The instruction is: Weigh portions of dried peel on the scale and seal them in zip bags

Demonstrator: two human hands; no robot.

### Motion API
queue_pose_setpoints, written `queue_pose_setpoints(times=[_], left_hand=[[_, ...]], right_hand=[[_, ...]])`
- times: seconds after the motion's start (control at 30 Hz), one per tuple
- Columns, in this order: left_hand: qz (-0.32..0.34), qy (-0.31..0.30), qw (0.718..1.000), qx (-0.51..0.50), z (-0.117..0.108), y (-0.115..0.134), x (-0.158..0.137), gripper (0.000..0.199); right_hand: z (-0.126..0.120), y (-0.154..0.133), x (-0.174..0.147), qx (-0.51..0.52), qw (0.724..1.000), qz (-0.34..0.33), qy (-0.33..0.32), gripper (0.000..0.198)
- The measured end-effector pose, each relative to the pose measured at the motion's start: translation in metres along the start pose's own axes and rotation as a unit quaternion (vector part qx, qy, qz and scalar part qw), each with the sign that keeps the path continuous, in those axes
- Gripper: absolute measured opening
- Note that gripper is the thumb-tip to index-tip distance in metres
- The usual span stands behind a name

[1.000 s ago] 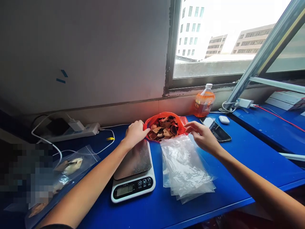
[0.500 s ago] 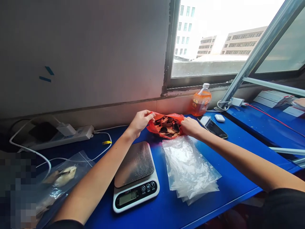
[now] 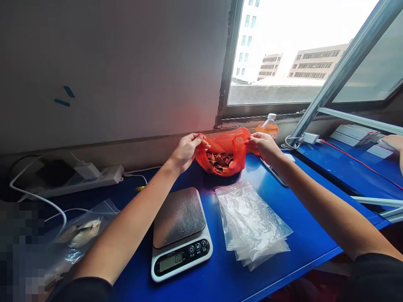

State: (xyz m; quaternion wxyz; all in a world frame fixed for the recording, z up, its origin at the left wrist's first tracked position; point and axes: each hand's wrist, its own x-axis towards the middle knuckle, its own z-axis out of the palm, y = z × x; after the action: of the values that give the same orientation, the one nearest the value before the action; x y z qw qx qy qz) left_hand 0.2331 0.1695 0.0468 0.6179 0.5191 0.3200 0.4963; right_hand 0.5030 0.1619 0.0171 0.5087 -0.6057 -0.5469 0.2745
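Observation:
A red plastic bag [image 3: 234, 161] with its mouth spread open stands at the back of the blue table [image 3: 220, 277]. Brown dried pieces [image 3: 218, 160] lie inside it; their kind I cannot make out. My left hand [image 3: 187, 152] pinches the bag's left rim, and my right hand [image 3: 264, 147] grips the right rim. In front of the bag is a stack of clear zip bags [image 3: 252, 226]. To their left sits a kitchen scale [image 3: 179, 222] with a bare steel plate; its display shows zeros.
A filled clear bag [image 3: 85, 235] lies at the left, near a power strip [image 3: 107, 180] and white cables. Behind my right hand are an orange drink bottle [image 3: 269, 126] and a phone [image 3: 277, 174]. Another person's hand [image 3: 393, 142] shows at the right edge, beside white boxes [image 3: 355, 135].
Both hands have raised the red bag's rim, and its sides now stand taller around the brown pieces. My right hand has moved up and right, widening the mouth.

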Motion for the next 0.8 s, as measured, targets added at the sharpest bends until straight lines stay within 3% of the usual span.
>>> queue_pose_setpoints(times=[0.07,0.13,0.23,0.33,0.43,0.57,0.7,0.8], left_hand=[[0.002,0.009,1.0,-0.021,0.003,0.003,0.002,0.006],[0.001,0.025,0.999,-0.036,0.003,0.006,0.004,0.005],[-0.007,0.061,0.997,-0.051,0.0,0.005,0.001,0.007],[-0.041,0.093,0.993,-0.064,0.001,-0.002,-0.011,0.01],[-0.069,0.113,0.987,-0.091,0.01,0.0,-0.017,0.012],[-0.07,0.136,0.979,-0.136,0.025,0.027,0.008,0.011],[-0.097,0.163,0.968,-0.163,0.04,0.058,0.041,0.016],[-0.091,0.166,0.964,-0.188,0.059,0.068,0.048,0.018]], right_hand=[[0.001,-0.005,0.002,0.073,0.997,0.007,0.029,0.007],[0.003,-0.005,0.005,0.076,0.996,-0.007,0.054,0.008],[0.004,0.001,0.006,-0.009,0.995,-0.051,0.087,0.009],[0.003,0.006,0.002,-0.12,0.986,-0.088,0.07,0.011],[-0.002,-0.001,0.001,-0.15,0.98,-0.1,0.082,0.016],[-0.013,-0.025,0.015,-0.178,0.967,-0.118,0.139,0.019],[-0.018,-0.041,0.036,-0.215,0.965,-0.081,0.126,0.014],[-0.015,-0.04,0.047,-0.251,0.953,-0.083,0.147,0.018]])
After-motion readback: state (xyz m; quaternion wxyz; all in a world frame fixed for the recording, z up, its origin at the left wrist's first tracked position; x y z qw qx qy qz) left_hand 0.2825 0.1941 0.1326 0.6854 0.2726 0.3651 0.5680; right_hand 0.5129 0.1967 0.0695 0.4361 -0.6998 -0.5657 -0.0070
